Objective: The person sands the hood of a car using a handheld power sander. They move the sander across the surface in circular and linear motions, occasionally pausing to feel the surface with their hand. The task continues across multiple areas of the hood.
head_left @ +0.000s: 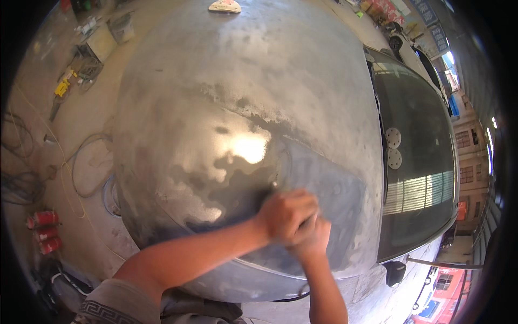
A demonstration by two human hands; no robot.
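Note:
My left hand [291,212] and my right hand [318,236] meet over the lower part of a car hood [178,97]. Both are closed, fingers curled, the left above and partly over the right. Whatever they may grip is hidden, and motion blurs them a little. Beneath them the hood's surface is dull grey and sanded, with a darker blue-grey patch around the hands. Wet, shiny blotches spread to the left of my hands. A pale half-round block [225,6] lies at the hood's far edge.
Two round perforated discs [394,148] rest on the windshield [421,200] at right. On the floor at left are a yellow power tool [62,87], hoses [75,167], several red cans [45,232] and a bucket [122,28]. A side mirror [395,274] sticks out at lower right.

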